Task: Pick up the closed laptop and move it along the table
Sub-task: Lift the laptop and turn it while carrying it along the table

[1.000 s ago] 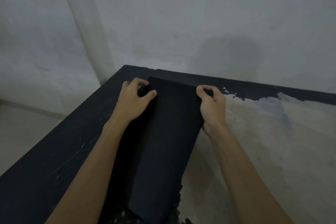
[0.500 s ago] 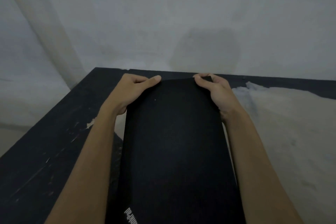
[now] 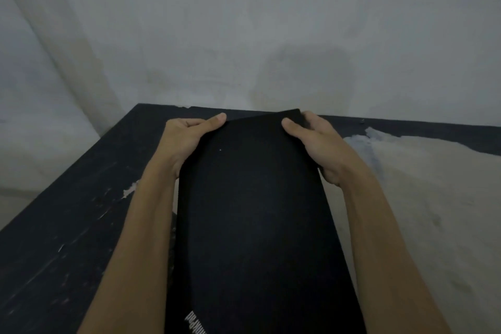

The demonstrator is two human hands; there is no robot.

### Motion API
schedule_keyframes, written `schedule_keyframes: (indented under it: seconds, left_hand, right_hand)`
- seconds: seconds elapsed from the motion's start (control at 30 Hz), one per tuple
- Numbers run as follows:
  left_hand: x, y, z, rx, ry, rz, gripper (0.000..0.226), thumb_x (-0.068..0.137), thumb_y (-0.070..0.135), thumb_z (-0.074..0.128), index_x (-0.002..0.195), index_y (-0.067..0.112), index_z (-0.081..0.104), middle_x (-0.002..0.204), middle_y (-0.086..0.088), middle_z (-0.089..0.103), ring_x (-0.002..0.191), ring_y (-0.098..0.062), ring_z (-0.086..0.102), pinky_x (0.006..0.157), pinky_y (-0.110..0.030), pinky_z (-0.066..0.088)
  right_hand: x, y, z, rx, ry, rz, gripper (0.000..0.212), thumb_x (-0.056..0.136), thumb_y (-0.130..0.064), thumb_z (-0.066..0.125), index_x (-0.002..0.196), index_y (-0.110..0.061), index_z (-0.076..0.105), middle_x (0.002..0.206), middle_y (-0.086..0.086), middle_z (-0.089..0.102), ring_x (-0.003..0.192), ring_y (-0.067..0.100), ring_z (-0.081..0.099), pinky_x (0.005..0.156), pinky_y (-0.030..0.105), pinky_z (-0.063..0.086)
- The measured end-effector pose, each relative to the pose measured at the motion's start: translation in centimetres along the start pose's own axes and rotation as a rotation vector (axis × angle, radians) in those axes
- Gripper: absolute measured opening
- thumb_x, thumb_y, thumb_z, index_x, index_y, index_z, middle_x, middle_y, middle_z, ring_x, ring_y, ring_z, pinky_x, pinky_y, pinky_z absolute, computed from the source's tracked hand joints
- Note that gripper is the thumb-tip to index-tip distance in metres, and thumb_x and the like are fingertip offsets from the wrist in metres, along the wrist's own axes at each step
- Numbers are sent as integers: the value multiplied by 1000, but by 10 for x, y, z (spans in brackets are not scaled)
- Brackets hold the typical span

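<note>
A closed black laptop fills the middle of the view, long side running away from me, with white lettering near its lower edge. My left hand grips its far left corner, thumb on the lid and fingers curled under the side. On the far right corner sits my right hand, thumb on top, fingers wrapped around the edge. The laptop's far end looks raised off the dark table; its near end runs out of view at the bottom.
The table's black top is scratched on the left and worn to a pale patch on the right. A grey wall stands right behind the table's far edge. The table's left edge drops to a light floor.
The laptop has swung from an angled position to straight in front of me and come closer. Both hands have shifted with it, staying on its far corners.
</note>
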State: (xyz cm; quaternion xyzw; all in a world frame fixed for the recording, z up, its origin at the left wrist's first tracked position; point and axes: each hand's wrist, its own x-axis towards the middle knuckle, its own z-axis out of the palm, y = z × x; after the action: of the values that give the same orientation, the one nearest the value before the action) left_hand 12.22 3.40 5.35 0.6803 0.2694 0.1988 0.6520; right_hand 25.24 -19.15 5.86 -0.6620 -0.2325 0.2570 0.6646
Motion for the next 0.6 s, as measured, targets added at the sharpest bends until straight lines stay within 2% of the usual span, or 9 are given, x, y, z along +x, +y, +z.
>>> schedule_keyframes:
  seconds: [0.07, 0.17, 0.2, 0.3, 0.4, 0.5, 0.6]
  left_hand:
    - [1, 2, -4, -38, 81, 21, 40, 61, 53, 95, 76, 17, 87, 76, -9, 83, 62, -20, 79, 54, -29, 61]
    - [2, 4, -7, -134, 215, 56, 25, 69, 41, 95, 65, 19, 85, 69, -5, 81, 57, -16, 77, 50, -25, 60]
    - [2, 4, -8, -172, 254, 66, 24, 70, 38, 95, 61, 19, 84, 67, -5, 81, 56, -15, 77, 50, -25, 60]
    - [5, 4, -14, -252, 356, 98, 28, 73, 37, 94, 54, 20, 81, 62, -1, 79, 55, -15, 76, 52, -25, 60]
    - [8, 3, -21, -307, 464, 109, 28, 72, 42, 93, 57, 21, 82, 68, -2, 81, 71, -21, 80, 61, -31, 65]
    - [9, 0, -24, -369, 589, 123, 30, 72, 42, 93, 52, 25, 79, 68, -1, 78, 88, -31, 79, 73, -41, 67]
    - [10, -2, -24, -422, 664, 160, 34, 75, 39, 92, 49, 24, 76, 68, -2, 74, 81, -28, 76, 77, -46, 66]
  right_hand:
    - [-2, -2, 3, -140, -11, -14, 21, 102, -34, 63, 120, -25, 65, 116, -5, 74, 90, 1, 76, 69, 17, 60]
    - [-3, -3, 8, -328, 44, -48, 36, 100, -42, 61, 133, -27, 64, 127, -7, 72, 110, 14, 71, 93, 36, 59]
    - [-4, -4, 9, -384, 65, -61, 37, 99, -45, 61, 131, -28, 66, 125, -7, 72, 109, 14, 70, 95, 38, 57]
    - [-7, -7, 5, -573, 127, -93, 37, 95, -58, 59, 111, -28, 74, 106, -8, 76, 94, 11, 71, 80, 33, 55]
    - [-8, -10, -1, -735, 210, -122, 50, 91, -69, 53, 91, -24, 74, 88, -4, 75, 83, 16, 69, 73, 37, 53]
    - [-9, -9, -3, -886, 324, -137, 54, 91, -74, 47, 94, -27, 74, 87, -2, 72, 84, 23, 66, 72, 39, 51]
    - [-9, -4, -3, -898, 449, -164, 55, 93, -73, 47, 92, -23, 71, 87, 3, 71, 85, 28, 66, 75, 41, 55]
